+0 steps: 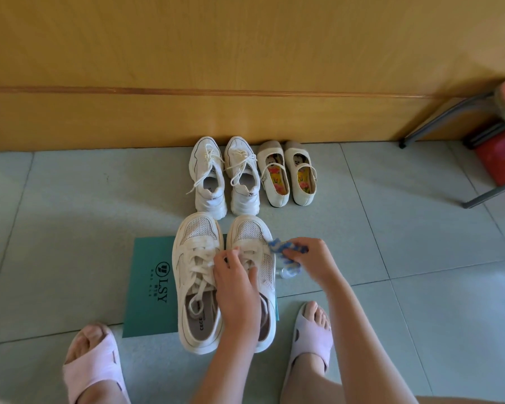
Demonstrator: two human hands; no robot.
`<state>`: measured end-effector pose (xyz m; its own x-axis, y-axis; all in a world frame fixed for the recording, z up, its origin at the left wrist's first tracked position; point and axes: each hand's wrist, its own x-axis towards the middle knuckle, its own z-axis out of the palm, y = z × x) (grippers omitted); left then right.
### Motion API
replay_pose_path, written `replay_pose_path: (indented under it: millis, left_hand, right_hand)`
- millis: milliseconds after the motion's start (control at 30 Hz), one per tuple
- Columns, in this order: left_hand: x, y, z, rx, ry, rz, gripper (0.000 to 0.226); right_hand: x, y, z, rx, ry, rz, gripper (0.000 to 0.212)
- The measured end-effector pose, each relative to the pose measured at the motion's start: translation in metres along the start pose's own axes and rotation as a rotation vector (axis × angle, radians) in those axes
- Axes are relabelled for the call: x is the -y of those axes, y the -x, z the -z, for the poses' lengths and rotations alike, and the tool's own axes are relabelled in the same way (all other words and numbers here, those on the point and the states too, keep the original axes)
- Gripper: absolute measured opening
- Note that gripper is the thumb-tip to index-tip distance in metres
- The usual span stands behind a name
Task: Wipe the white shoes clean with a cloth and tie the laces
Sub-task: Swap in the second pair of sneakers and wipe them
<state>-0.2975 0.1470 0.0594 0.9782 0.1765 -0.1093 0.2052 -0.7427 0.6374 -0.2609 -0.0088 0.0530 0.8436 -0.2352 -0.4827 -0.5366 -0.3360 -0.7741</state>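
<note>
Both forearms are bare from the lower edge of the view up to the left hand and the right hand, and the legs showing at the bottom edge are bare too. The feet wear a matching pair of pale pink slides, the left slipper and the right slipper — each a single broad, smooth band across the foot, open at the front so the toes show. The right slipper's band has a small dark oval cut-out on its inner side, and a thin seam line runs down the left one.
</note>
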Motion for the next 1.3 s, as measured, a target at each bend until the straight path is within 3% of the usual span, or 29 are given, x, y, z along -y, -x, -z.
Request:
replay_pose_path:
  millis: [100, 200, 367, 633, 767, 1067, 1200, 1300]
  left_hand:
    - [0.001, 0.0, 0.0, 0.005, -0.031, -0.001, 0.042]
    - [0.006, -0.001, -0.005, -0.014, -0.072, -0.024, 0.043]
    - [0.007, -0.003, -0.009, -0.044, -0.058, -0.042, 0.044]
    - [0.004, -0.004, -0.005, -0.035, -0.083, -0.027, 0.045]
    - [0.003, -0.001, -0.002, 0.008, -0.049, -0.007, 0.042]
    - [0.001, -0.002, -0.001, 0.015, -0.011, 0.017, 0.039]
    - [0.001, -0.001, 0.003, 0.022, -0.028, 0.0, 0.042]
    - [0.002, -0.001, 0.0, 0.01, -0.047, -0.025, 0.042]
  right_hand:
    - [0.012, -0.015, 0.003, -0.268, -0.238, 0.001, 0.005]
    - [0.032, -0.036, -0.008, -0.372, -0.301, 0.013, 0.016]
    - [0.057, -0.06, -0.037, -0.243, -0.297, 0.098, 0.05]
    - [0.036, -0.059, -0.048, -0.168, 0.23, 0.171, 0.031]
    - [0.022, -0.035, -0.037, -0.146, 0.154, 0.194, 0.026]
    - [-0.01, 0.003, -0.031, -0.214, -0.088, 0.025, 0.015]
    - [0.012, -0.016, -0.022, -0.374, -0.208, -0.009, 0.02]
    - [0.041, -0.036, -0.028, -0.427, -0.26, 0.083, 0.026]
